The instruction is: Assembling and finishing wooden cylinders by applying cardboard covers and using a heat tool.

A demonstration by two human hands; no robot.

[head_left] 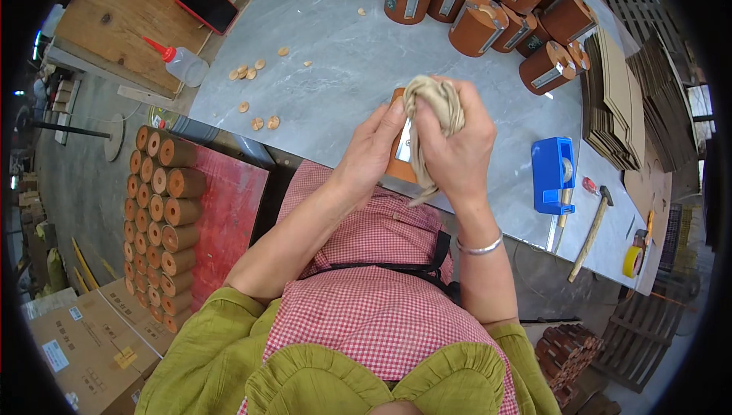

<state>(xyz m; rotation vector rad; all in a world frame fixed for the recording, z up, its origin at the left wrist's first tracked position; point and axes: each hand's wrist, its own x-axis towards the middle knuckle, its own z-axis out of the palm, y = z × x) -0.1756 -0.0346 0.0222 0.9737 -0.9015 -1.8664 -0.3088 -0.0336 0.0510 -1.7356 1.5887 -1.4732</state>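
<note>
One wooden cylinder (399,157) and one beige cloth (435,102) are seen between two hands, the left hand (371,150) and the right hand (457,148). About a dozen finished brown cylinders (479,26) are counted at the far side of the bench (343,72), along with roughly ten small wooden discs (245,73). One blue tape dispenser (553,175), one hammer (591,230), one yellow tape roll (633,261), one glue bottle (181,63) and one red-cased phone (207,3) are also counted.

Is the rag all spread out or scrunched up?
Scrunched up. The rag is bunched in the right hand, one tail hanging down.
</note>
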